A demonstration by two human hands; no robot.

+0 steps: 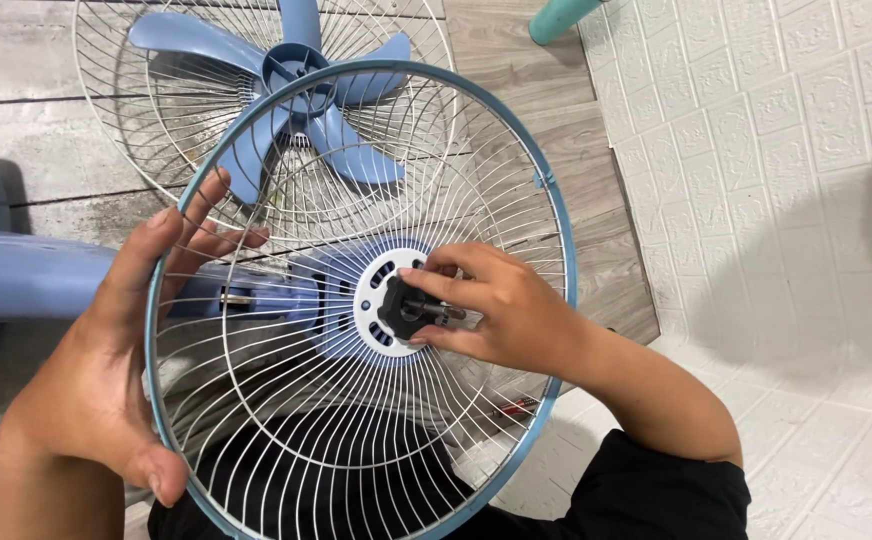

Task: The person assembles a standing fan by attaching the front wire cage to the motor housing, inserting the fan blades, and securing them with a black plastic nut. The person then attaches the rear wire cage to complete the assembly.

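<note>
**Hands on a fan guard**

A round wire fan guard [356,300] with a blue rim fills the middle of the view, seated over the blue fan motor housing [331,300]. The left hand [106,370] grips the guard's rim, fingers [201,225] curled through the wires. The right hand [501,310] pinches the black nut [403,308] at the guard's centre, fingers closed on it. Behind lie a second guard [156,110] and the blue fan blade [296,90] on the floor.

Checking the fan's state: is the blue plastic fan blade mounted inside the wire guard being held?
No, the blue plastic fan blade lies apart on another grille behind the held wire guard.
</note>
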